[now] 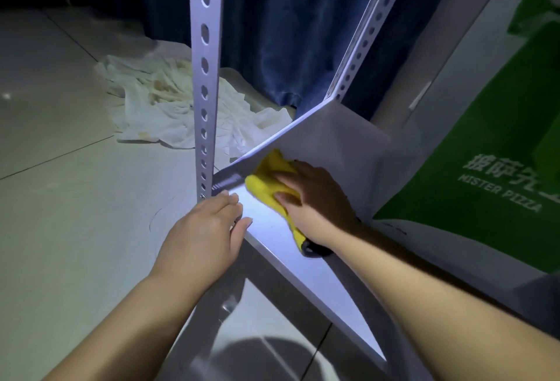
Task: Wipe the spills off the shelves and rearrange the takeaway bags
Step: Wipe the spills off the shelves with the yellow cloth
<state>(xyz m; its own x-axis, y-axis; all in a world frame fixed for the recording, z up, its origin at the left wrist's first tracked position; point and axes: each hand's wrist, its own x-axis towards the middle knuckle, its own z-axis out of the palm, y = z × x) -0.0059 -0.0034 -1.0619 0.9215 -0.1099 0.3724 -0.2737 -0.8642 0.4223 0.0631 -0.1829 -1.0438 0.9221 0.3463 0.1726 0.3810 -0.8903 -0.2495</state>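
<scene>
Currently: the right hand point(315, 199) is pressing a yellow cloth point(263, 183) flat against the top of the white metal shelf point(303, 259), near its front left corner. Fingers and thumb are lying straight and spread over the cloth; none is curling round it. The cloth is lying bunched, partly sticking out past the fingertips toward the shelf's left edge and trailing back under the wrist, where a dark end is showing.

The left hand point(206, 229) is resting on the shelf's front corner, just beside the front post point(206, 77). Its fingers are lying together, nearly straight, with the thumb touching the shelf top; it is holding nothing. The two hands are sitting near each other, not touching. Bright light is falling on the strip of shelf between them.

A green takeaway bag point(485, 168) is standing on the same shelf to the right, its white lettering "MISTER PIZZA" facing the camera. Its lower corner is sitting near the right wrist; whether they are touching cannot be told.

A second perforated post point(372, 29) is rising at the shelf's back left corner. Behind it a dark blue curtain point(288, 32) is hanging down to the floor. Crumpled white paper point(169, 108) with yellowish stains is lying on the tiled floor point(60, 199) left of the shelf, beyond the front post, reaching toward the curtain's foot.
</scene>
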